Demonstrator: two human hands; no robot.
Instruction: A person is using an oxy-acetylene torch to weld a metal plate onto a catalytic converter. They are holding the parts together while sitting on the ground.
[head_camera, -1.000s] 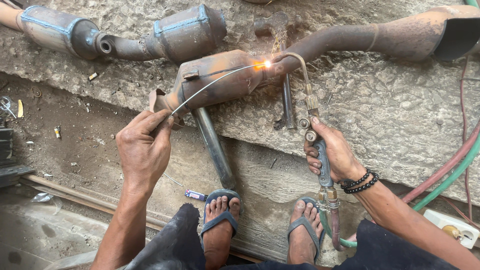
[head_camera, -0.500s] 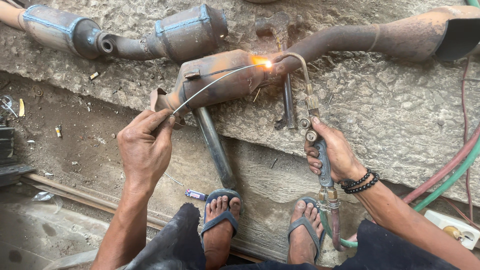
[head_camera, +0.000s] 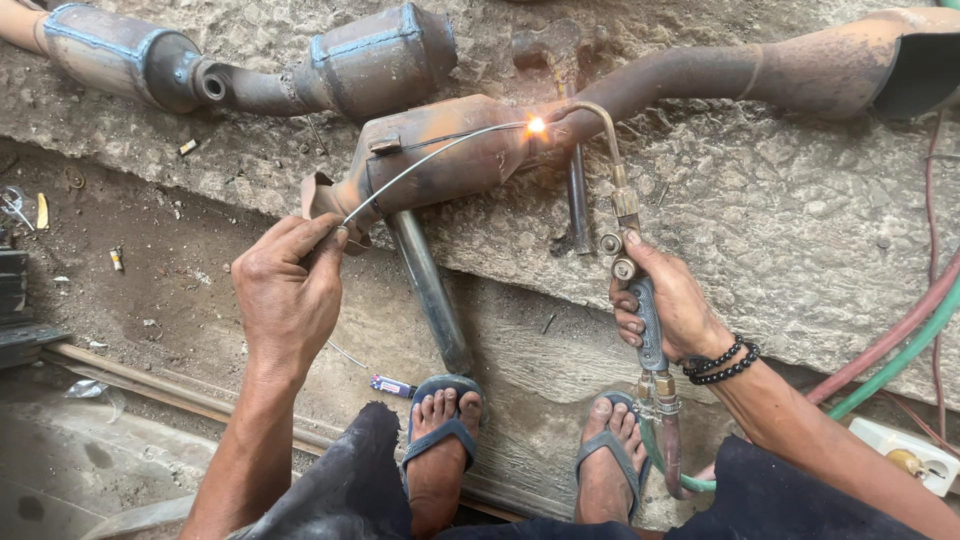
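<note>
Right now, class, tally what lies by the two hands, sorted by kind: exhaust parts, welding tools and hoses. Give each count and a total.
Rusty exhaust parts: 3 (upper left, middle, upper right)
Welding tools: 2 (torch in right hand, filler rod in left hand)
Hoses: 2 (red, green)
Total: 7

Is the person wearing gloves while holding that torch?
No, both the left hand with the thin filler rod and the right hand gripping the torch are bare.

A second rusty exhaust section (head_camera: 250, 65) lies upper left on the rough concrete slab (head_camera: 780, 220), a small screwdriver (head_camera: 392, 385) on the ground below, and perhaps a white socket block (head_camera: 905, 455) lower right.
</note>
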